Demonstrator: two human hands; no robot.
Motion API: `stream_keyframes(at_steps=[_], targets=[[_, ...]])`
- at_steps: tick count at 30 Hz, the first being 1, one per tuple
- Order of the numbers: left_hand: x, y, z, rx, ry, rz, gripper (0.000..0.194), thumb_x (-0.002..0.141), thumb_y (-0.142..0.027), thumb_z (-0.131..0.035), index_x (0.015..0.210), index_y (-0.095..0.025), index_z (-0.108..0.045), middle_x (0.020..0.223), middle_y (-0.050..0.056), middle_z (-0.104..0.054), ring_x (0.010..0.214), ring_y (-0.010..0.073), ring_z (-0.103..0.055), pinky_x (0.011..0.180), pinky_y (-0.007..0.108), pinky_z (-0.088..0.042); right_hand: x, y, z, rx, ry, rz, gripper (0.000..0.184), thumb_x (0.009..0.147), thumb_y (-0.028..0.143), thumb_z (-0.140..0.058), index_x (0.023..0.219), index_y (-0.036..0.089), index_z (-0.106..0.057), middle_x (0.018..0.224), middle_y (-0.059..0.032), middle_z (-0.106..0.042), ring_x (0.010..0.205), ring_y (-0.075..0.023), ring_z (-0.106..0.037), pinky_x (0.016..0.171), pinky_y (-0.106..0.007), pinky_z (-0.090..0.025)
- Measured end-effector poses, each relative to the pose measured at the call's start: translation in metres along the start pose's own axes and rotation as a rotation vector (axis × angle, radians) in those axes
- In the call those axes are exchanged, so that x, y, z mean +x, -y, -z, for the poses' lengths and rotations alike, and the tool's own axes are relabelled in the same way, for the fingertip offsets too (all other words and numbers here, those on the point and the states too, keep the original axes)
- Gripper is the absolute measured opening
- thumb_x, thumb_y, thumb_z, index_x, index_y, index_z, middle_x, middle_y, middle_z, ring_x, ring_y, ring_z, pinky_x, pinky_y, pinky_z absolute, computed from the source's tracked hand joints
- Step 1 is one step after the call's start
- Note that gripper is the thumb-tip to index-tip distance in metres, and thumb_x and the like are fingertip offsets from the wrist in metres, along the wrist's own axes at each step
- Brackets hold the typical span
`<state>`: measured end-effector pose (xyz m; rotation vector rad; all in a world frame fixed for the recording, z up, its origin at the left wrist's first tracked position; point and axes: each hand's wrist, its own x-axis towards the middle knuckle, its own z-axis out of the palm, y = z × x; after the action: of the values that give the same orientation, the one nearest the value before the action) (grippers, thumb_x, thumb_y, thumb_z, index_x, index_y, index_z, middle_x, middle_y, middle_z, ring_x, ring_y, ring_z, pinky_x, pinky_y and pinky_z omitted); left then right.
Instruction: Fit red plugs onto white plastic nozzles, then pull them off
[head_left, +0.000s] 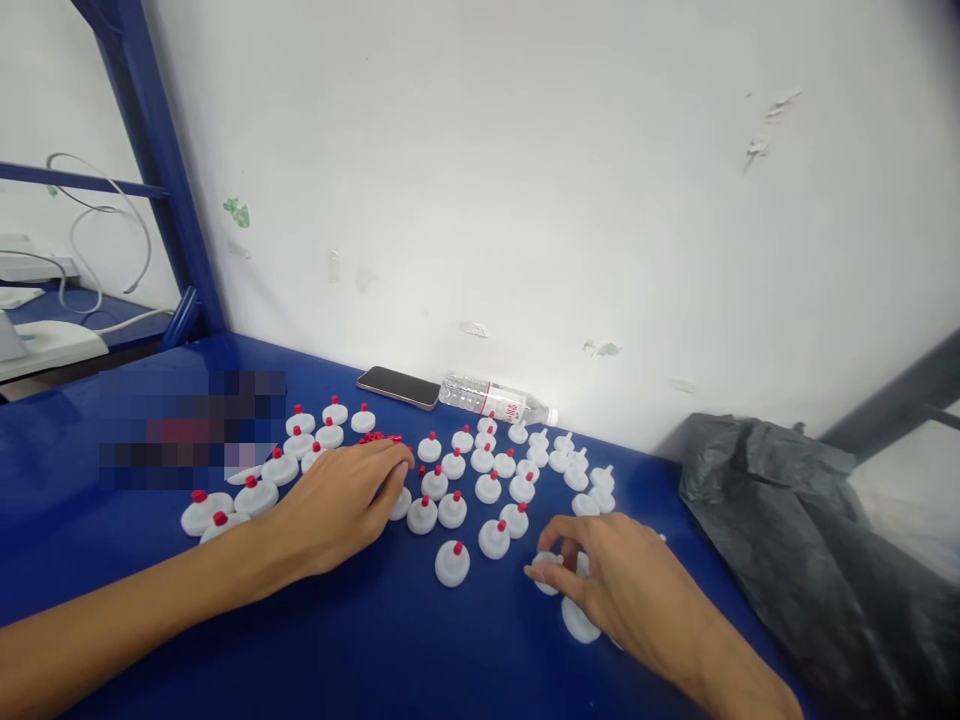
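My left hand [341,505] is closed, thumb and fingertips together beside a small pile of red caps [379,438]; whatever the fingertips hold is hidden. A white nozzle lid [547,574] sits between the thumb and fingers of my right hand [622,580], low over the table. Another white lid [580,622] lies partly under that hand. White lids with red tips [452,564] stand in loose rows between my hands, and more red-tipped lids [279,467] are beyond my left forearm. Bare-nozzle lids [577,474] are grouped beyond my right hand.
The blue table [360,640] meets a white wall [480,180]. Against the wall lie a phone [399,387] and a clear bottle [495,398] on its side. A black plastic bag [795,540] is at the right. A blue metal frame [161,150] rises at the left.
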<state>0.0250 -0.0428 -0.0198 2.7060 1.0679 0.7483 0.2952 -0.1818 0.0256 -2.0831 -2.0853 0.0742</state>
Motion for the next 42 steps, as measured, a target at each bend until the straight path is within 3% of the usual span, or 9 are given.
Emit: stream_keyframes(at_steps=[7,11,15,19,23,28,33,37,42], targets=[[0.005,0.01,-0.009,-0.019,0.051,0.047,0.042,0.104,-0.039,-0.03,0.119,-0.022,-0.066,0.117,0.007,-0.072,0.104,0.0251,-0.067,0.084,0.036,-0.051,-0.001,-0.009,-0.011,-0.112,-0.102,0.093,0.019,0.075,0.036,-0.081,0.093,0.034,-0.077,0.075,0.0054,-0.076,0.067,-0.0217,-0.074,0.056,-0.03,-0.048],[0.005,0.007,-0.007,-0.05,0.087,0.06,0.052,0.106,-0.042,-0.021,0.12,-0.023,-0.067,0.113,0.007,-0.073,0.103,0.0242,-0.066,0.088,0.037,-0.05,-0.002,-0.007,-0.011,-0.149,-0.093,0.107,0.009,0.083,0.036,-0.074,0.09,0.031,-0.074,0.079,0.0035,-0.075,0.069,-0.0222,-0.073,0.059,-0.032,-0.048],[0.006,0.006,-0.005,-0.085,0.123,0.061,0.057,0.106,-0.044,-0.018,0.119,-0.024,-0.069,0.108,0.007,-0.073,0.102,0.0242,-0.066,0.089,0.037,-0.049,-0.003,0.002,-0.006,-0.156,-0.134,0.077,0.017,0.089,0.039,-0.067,0.102,0.029,-0.07,0.088,0.0016,-0.075,0.072,-0.0221,-0.073,0.061,-0.032,-0.049],[0.006,0.006,-0.004,-0.123,0.143,0.07,0.059,0.105,-0.046,-0.019,0.105,-0.023,-0.074,0.105,0.007,-0.073,0.104,0.0249,-0.065,0.092,0.037,-0.048,-0.002,0.008,-0.004,-0.099,-0.252,0.103,0.018,0.092,0.037,-0.062,0.107,0.03,-0.068,0.089,0.0019,-0.076,0.064,-0.0186,-0.071,0.058,-0.03,-0.049],[0.008,0.006,-0.002,-0.163,0.149,0.123,0.061,0.104,-0.049,-0.019,0.107,-0.024,-0.075,0.11,0.007,-0.074,0.105,0.0257,-0.065,0.091,0.038,-0.048,-0.001,0.007,-0.007,0.004,-0.356,0.144,0.024,0.092,0.039,-0.061,0.11,0.026,-0.068,0.077,0.001,-0.075,0.046,-0.0172,-0.064,0.051,-0.03,-0.049],[0.015,0.007,0.006,-0.25,0.197,0.187,0.061,0.103,-0.054,-0.024,0.102,-0.023,-0.077,0.086,0.003,-0.076,0.08,0.0209,-0.067,0.074,0.032,-0.048,-0.001,0.006,-0.012,0.071,-0.418,0.191,0.023,0.092,0.038,-0.061,0.109,0.024,-0.066,0.067,0.0039,-0.071,0.038,-0.0149,-0.058,0.044,-0.028,-0.043],[0.018,0.011,0.005,-0.304,0.225,0.233,0.058,0.099,-0.058,-0.032,0.088,-0.021,-0.075,0.068,-0.001,-0.067,0.057,0.0165,-0.057,0.057,0.028,-0.04,0.0,0.008,-0.017,0.017,-0.361,0.188,0.021,0.091,0.035,-0.062,0.112,0.029,-0.064,0.071,0.007,-0.071,0.048,-0.016,-0.063,0.049,-0.029,-0.041],[0.02,0.016,0.0,-0.323,0.239,0.231,0.053,0.096,-0.057,-0.041,0.072,-0.019,-0.069,0.062,-0.003,-0.06,0.055,0.0148,-0.05,0.054,0.027,-0.035,0.0,0.008,-0.021,0.002,-0.337,0.173,0.024,0.091,0.038,-0.062,0.114,0.032,-0.063,0.072,0.0082,-0.07,0.048,-0.0157,-0.062,0.051,-0.03,-0.042],[0.021,0.016,-0.001,-0.34,0.245,0.239,0.034,0.09,-0.05,-0.056,0.085,-0.024,-0.077,0.078,-0.001,-0.073,0.067,0.0175,-0.058,0.06,0.028,-0.039,-0.001,0.009,-0.021,-0.003,-0.338,0.154,0.025,0.092,0.038,-0.06,0.116,0.033,-0.063,0.074,0.0081,-0.07,0.047,-0.0141,-0.061,0.052,-0.029,-0.04]])
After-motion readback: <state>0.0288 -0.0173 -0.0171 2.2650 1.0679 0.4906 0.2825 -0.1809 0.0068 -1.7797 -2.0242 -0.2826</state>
